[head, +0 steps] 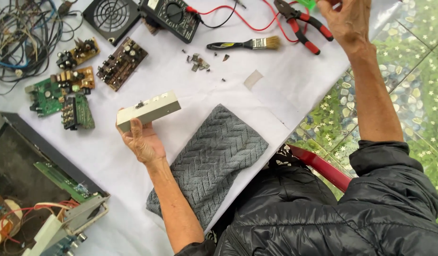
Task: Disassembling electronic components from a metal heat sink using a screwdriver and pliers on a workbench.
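White sheet (285,90): left hand (142,142) grips cream box (149,110); right hand (348,19) (cropped, grip unclear) near pliers (302,24).

One head-worn camera looks steeply down from close above, over the person's black jacket (323,213), onto the white sheet (276,90) spread on the tiled floor (418,71).

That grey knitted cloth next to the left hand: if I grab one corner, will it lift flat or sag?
The grey knitted cloth would likely sag and fold; it looks soft and drapes over the white sheet's edge. It probably slides little, given its ribbed texture. It seems light and unbreakable.
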